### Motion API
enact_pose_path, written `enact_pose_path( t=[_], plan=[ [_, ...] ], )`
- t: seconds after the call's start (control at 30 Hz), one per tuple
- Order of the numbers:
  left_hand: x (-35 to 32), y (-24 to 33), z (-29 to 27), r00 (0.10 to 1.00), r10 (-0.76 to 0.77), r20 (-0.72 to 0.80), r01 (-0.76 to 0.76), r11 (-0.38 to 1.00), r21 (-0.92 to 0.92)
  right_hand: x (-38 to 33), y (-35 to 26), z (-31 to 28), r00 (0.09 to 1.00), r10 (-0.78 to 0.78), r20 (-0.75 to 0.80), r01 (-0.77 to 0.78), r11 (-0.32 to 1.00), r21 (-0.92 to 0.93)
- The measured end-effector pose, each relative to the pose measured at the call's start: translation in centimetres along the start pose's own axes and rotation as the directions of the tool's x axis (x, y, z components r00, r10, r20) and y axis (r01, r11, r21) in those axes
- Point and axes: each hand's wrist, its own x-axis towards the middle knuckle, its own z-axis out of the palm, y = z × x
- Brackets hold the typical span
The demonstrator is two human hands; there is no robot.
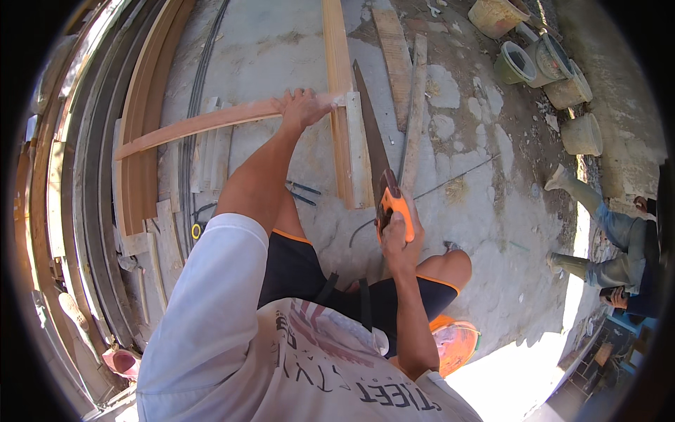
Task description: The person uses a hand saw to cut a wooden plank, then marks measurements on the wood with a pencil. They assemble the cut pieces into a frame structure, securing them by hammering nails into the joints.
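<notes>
My left hand [304,109] grips and presses on the right part of a long reddish wooden strip [211,122]. The strip lies crosswise, its right end over an upright-running wooden beam [336,42] on the floor. A short pale piece of wood [359,158] lies along the beam's right side, by the strip's end. My right hand [402,235] is closed round the orange and black handle of a handsaw [374,133]. The blade points away from me, just right of the strip's end. Whether its teeth touch the wood, I cannot tell.
Long planks [140,133] and dark rods [197,84] lie at the left. Boards [394,67] rest beyond the saw. Several buckets [515,63] line the far right, and an orange tub [455,341] sits near my right knee. Another person [619,246] is at the right edge.
</notes>
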Motion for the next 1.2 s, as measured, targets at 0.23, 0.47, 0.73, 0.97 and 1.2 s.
enact_pose_path(
  t=[0.23, 0.47, 0.73, 0.97, 1.2],
  plan=[
    [-0.5, -0.3, 0.7, 0.998, 0.016, -0.055, -0.015, 0.999, 0.029, -10.5, 1.0, -3.9, 0.973, -0.230, -0.028, 0.212, 0.931, -0.296],
    [-0.1, -0.4, 0.7, 1.000, 0.019, -0.012, -0.020, 1.000, -0.017, 2.8, 0.6, 0.5, 0.999, -0.034, 0.001, 0.034, 0.999, -0.025],
    [-0.4, -0.7, 0.9, 0.999, 0.001, -0.046, 0.001, 1.000, 0.030, -12.0, 2.1, -4.4, 0.994, -0.108, -0.027, 0.100, 0.974, -0.203],
    [0.0, 0.0, 0.4, 0.999, 0.027, -0.037, -0.028, 0.999, -0.027, 3.9, -1.8, 1.0, 0.998, -0.050, 0.038, 0.054, 0.989, -0.137],
    [-0.4, -0.5, 0.7, 0.998, 0.017, -0.064, -0.016, 1.000, 0.015, -11.8, 0.4, -3.7, 0.992, -0.125, -0.028, 0.119, 0.981, -0.155]
  ],
)
